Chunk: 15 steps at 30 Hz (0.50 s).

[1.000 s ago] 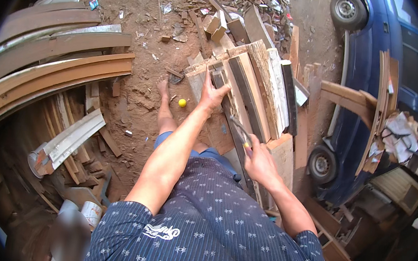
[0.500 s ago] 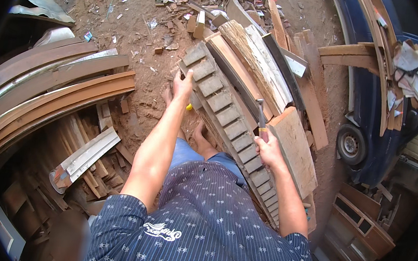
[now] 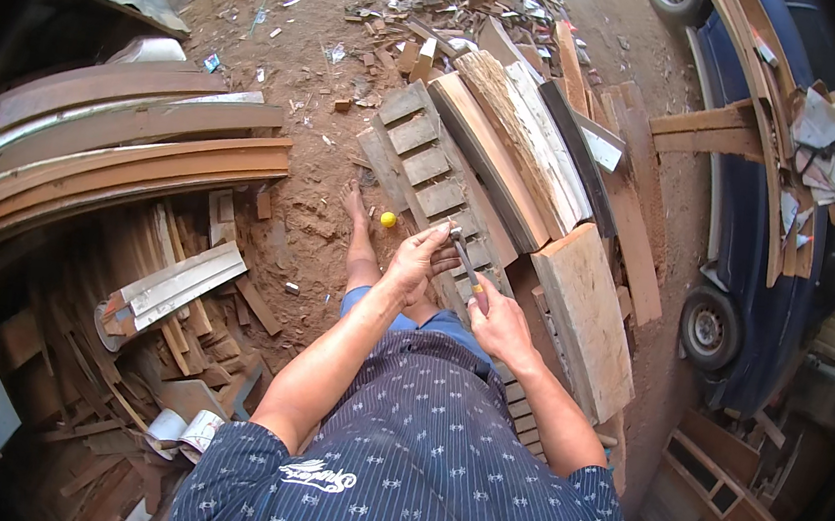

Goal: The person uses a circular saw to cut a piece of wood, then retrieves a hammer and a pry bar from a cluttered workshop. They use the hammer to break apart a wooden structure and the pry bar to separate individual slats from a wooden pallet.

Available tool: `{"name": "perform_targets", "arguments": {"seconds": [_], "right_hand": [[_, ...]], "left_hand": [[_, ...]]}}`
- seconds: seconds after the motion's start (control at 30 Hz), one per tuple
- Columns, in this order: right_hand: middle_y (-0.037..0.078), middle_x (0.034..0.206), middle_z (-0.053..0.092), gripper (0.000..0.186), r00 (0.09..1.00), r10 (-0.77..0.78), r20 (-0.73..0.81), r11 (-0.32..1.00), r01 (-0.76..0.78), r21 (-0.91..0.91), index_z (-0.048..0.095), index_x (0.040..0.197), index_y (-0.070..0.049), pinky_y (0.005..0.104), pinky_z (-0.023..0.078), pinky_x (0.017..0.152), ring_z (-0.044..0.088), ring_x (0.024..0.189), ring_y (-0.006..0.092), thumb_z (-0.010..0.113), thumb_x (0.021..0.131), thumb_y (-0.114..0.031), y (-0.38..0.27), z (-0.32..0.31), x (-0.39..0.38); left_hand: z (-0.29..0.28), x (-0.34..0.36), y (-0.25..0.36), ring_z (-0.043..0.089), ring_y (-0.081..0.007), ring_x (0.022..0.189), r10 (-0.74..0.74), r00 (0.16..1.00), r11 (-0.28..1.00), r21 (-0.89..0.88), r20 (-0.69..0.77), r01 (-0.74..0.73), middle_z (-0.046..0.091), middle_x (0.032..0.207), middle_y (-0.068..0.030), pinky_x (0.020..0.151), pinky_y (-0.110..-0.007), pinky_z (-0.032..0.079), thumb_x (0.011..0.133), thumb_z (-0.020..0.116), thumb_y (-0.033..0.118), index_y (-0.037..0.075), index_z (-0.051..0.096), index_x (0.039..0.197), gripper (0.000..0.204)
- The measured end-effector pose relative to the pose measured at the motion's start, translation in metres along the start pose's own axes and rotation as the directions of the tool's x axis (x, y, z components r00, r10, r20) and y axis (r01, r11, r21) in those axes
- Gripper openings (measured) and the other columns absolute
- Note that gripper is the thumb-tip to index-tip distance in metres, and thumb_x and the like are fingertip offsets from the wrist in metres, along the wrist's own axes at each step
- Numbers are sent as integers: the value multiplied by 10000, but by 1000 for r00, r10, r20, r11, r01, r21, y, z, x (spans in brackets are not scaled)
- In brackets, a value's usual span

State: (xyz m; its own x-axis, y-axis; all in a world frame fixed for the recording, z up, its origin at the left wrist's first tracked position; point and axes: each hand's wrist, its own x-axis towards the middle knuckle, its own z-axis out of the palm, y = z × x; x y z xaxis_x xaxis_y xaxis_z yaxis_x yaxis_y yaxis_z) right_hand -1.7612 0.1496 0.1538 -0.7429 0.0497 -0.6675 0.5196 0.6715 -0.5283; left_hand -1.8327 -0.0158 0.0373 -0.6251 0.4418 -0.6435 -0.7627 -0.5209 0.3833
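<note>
My right hand (image 3: 498, 325) is wrapped round the handle of a hammer (image 3: 468, 267), its metal head up and away from me. Beside that head, my left hand (image 3: 417, 261) has its fingertips drawn together in a pinch. Anything between those fingertips is too small to make out. Beneath both hands a long, weathered wooden board with a row of slats (image 3: 424, 167) slopes from the far left toward my right side, where my body partly hides it.
Thick planks (image 3: 509, 149) and a wooden block (image 3: 583, 317) lie just right of the slatted board. A yellow ball (image 3: 387, 219) rests near my bare foot. Stacked boards (image 3: 137, 148) fill the left; a blue vehicle (image 3: 766, 294) stands at the right, and scraps litter the far ground.
My left hand has let go of the slatted board's far end and come back to the hammer head. The right hand has shifted left and nearer with the hammer.
</note>
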Motion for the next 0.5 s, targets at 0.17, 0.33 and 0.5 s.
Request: {"name": "perform_targets", "arguments": {"seconds": [0.17, 0.33, 0.5], "right_hand": [[252, 1028, 670, 499, 976, -211, -55, 915, 177, -363, 493, 1399, -56, 523, 547, 795, 674, 909, 445, 579, 937, -223, -6, -9, 11], [285, 1103, 613, 565, 973, -232, -9, 836, 195, -513, 455, 1416, -27, 542, 536, 819, 656, 897, 468, 613, 890, -161, -20, -16, 24], [298, 1236, 616, 563, 965, -41, 257, 913, 141, -383, 496, 1387, 8, 485, 482, 996, 602, 1150, 438, 608, 854, -135, -34, -44, 59]], "left_hand": [[-1, -7, 17, 656, -200, 994, 6, 1000, 994, -109, -20, -8, 680, 1116, -39, 911, -402, 532, 1009, 610, 307, 85, 637, 1198, 293], [-14, 6, 39, 675, -183, 896, 84, 993, 990, -109, -80, -93, 694, 1027, -51, 807, -379, 581, 1020, 579, 240, 74, 631, 1089, 187], [-48, 32, 66, 658, -164, 798, 324, 903, 945, 55, -281, -322, 675, 924, -60, 725, -353, 572, 1022, 535, 189, 63, 612, 1061, 153]]}}
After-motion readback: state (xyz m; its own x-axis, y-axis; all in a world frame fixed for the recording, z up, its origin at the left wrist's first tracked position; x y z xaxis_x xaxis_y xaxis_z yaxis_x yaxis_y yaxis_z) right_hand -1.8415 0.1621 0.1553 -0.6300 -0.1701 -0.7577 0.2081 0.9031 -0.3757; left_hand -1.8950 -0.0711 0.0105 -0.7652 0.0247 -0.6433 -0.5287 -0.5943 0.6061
